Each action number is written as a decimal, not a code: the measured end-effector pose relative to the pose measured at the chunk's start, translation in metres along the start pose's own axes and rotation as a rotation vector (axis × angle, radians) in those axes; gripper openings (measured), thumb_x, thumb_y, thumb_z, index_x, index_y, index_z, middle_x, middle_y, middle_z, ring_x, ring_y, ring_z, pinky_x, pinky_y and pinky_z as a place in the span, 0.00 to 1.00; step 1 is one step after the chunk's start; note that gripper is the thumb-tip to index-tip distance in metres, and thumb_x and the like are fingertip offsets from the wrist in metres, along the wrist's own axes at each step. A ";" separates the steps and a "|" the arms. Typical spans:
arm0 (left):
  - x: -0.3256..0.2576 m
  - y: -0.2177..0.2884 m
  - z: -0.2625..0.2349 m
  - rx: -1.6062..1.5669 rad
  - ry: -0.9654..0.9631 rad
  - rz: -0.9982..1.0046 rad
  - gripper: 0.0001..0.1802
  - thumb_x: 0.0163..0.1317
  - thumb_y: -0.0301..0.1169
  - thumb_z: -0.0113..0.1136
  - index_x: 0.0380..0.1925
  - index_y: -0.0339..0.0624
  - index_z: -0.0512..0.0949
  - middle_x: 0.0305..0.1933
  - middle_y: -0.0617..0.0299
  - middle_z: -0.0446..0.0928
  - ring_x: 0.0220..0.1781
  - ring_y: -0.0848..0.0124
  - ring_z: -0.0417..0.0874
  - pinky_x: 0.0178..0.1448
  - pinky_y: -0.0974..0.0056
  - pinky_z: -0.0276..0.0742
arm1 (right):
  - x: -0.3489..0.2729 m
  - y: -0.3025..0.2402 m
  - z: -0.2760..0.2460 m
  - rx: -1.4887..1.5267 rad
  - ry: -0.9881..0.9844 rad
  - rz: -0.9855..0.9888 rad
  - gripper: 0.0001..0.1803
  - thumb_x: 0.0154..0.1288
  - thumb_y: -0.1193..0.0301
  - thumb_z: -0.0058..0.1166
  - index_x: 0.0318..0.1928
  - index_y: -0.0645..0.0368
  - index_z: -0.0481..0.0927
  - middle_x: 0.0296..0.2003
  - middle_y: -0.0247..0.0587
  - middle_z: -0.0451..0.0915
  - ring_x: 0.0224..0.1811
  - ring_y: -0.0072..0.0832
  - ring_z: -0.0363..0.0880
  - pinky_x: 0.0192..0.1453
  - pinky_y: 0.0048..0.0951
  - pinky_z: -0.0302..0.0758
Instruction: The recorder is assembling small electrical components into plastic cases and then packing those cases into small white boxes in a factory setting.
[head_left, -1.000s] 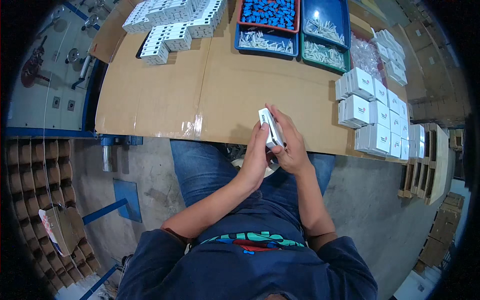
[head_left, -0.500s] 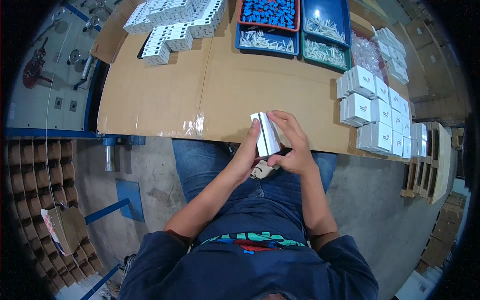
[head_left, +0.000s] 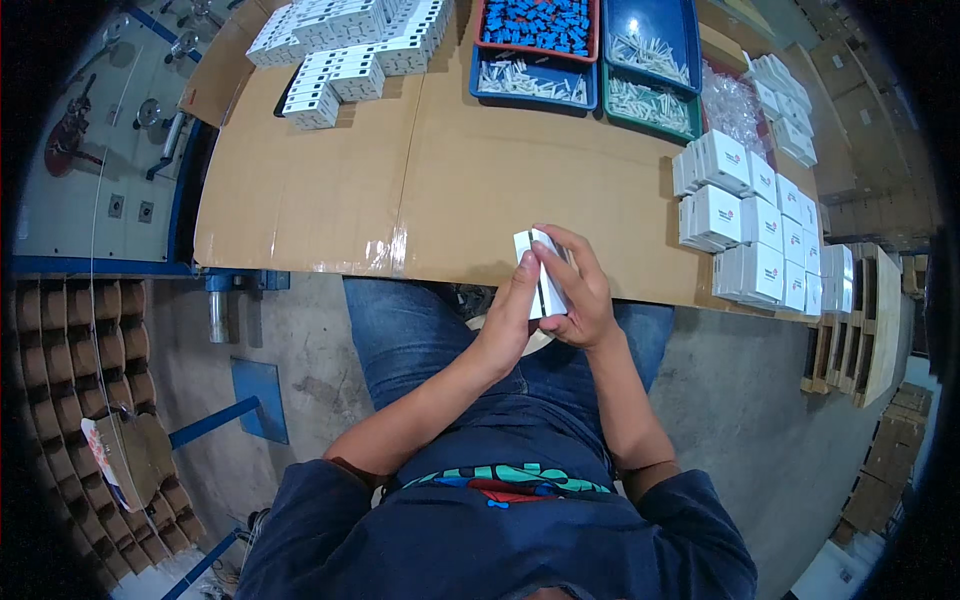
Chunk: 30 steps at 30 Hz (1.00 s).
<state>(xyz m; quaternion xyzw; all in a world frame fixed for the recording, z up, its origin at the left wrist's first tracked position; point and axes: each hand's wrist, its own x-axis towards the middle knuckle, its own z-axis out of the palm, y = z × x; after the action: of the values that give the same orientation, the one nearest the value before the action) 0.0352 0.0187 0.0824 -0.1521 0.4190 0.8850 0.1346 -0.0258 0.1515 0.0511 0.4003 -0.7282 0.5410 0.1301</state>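
Between both hands, above my lap at the table's near edge, is a white box-shaped plastic casing (head_left: 551, 290) with a dark lengthwise seam. My left hand (head_left: 508, 325) is closed on its left side, thumb along the upper face. Round its right side my right hand (head_left: 588, 300) is curled, with fingers over the far end and the thumb at the near end. The hands cover much of the casing. A pale round thing (head_left: 540, 343), partly hidden below my hands, lies at my lap.
A cardboard-covered table (head_left: 300, 200) spans the front. Stacked white casings stand at far left (head_left: 340, 75) and more white casings (head_left: 765, 270) at right. At the back are a red tray (head_left: 597, 30) of blue parts and several trays of white pegs, beside clear plastic bags (head_left: 733, 110).
The casing has moved slightly right and turned a little. My hands have drawn closer together around it, and my right fingers reach further over its upper face.
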 end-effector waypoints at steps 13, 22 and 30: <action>0.003 -0.014 -0.014 0.066 0.028 0.016 0.31 0.81 0.57 0.41 0.64 0.43 0.70 0.53 0.62 0.78 0.53 0.73 0.81 0.57 0.65 0.78 | -0.006 0.006 0.007 0.075 0.000 0.025 0.44 0.76 0.35 0.39 0.67 0.65 0.75 0.67 0.67 0.71 0.68 0.58 0.74 0.72 0.52 0.69; 0.012 -0.002 -0.028 0.328 -0.081 0.212 0.43 0.78 0.48 0.51 0.82 0.43 0.46 0.72 0.56 0.65 0.74 0.64 0.67 0.75 0.58 0.65 | 0.006 -0.012 0.003 0.312 0.022 0.422 0.44 0.64 0.46 0.67 0.72 0.60 0.72 0.75 0.56 0.66 0.76 0.48 0.67 0.79 0.46 0.62; 0.006 0.016 -0.014 -0.016 0.029 -0.137 0.34 0.81 0.50 0.43 0.78 0.47 0.55 0.68 0.57 0.70 0.66 0.64 0.77 0.67 0.60 0.74 | 0.009 -0.015 -0.005 0.172 -0.148 0.378 0.45 0.54 0.58 0.77 0.71 0.56 0.73 0.74 0.54 0.66 0.77 0.46 0.67 0.77 0.43 0.65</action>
<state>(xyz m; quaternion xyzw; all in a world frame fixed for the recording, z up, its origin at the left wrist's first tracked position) 0.0266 -0.0013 0.0826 -0.1945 0.4024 0.8747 0.1877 -0.0222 0.1509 0.0688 0.3048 -0.7492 0.5848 -0.0621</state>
